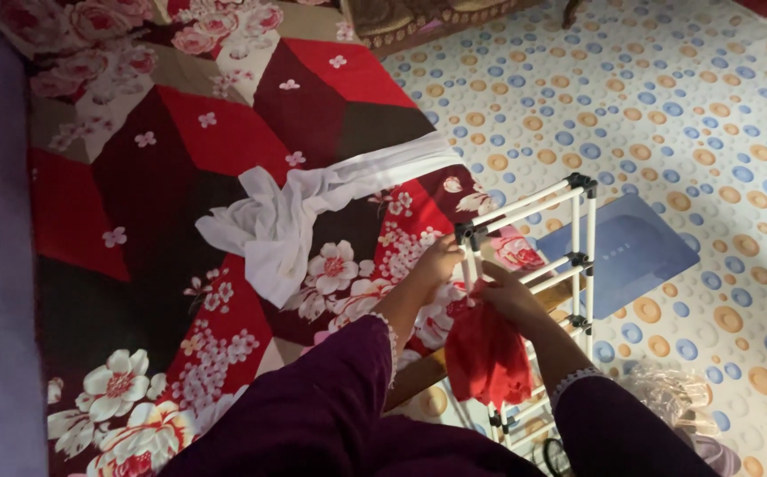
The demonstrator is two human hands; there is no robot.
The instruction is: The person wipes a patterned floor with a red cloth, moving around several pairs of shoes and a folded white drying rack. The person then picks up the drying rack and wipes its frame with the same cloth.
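Dark purple sleeves (330, 406) fill the bottom edge. The right hand (509, 296) is closed on a red cloth (487, 358) hanging at a white rack (538, 256) beside the bed (180, 159). The left hand (436, 262) grips the rack's top corner. A white cloth (282, 221) lies on the bed.

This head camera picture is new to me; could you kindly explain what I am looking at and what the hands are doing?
The camera sits on a person's head and looks down at their own two arms in dark purple sleeves. The left hand grips the top corner of a small white rack made of tubes with black joints. The right hand holds a red cloth against the rack. To the left lies a bed cover in red and brown with flowers, with a white cloth crumpled on it. The floor has a pattern of blue and orange circles, and a flat blue box lies on it behind the rack.
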